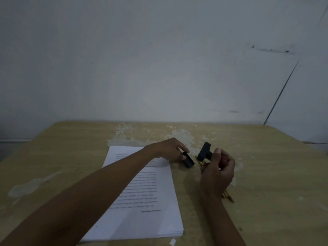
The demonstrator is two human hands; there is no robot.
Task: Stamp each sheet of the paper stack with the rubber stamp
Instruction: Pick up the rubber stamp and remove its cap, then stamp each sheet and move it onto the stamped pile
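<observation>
1. The light is dim, and much of what I hold is hard to make out. My right hand (218, 172) covers most of the handle of the rubber stamp (204, 152); only its dark block head sticks out past my fingertips, tilted up and to the left.
2. My left forearm crosses the paper stack (150, 210) and hides the left part of the printed lines on the top sheet. The print is too blurred to read.
3. A yellow pencil (228, 196) lies on the table (71, 166) to the right of the paper stack; my right hand and wrist hide its middle, so only its two ends show.
4. My left hand (168, 149) reaches past the paper stack's far right corner and pinches a small dark box (188, 161) that rests on the table just beside that corner. I cannot tell what the box is.
5. My right hand is curled closed around the rubber stamp's handle and holds it raised off the table, to the right of the paper stack and near the dark box, not touching either.
</observation>
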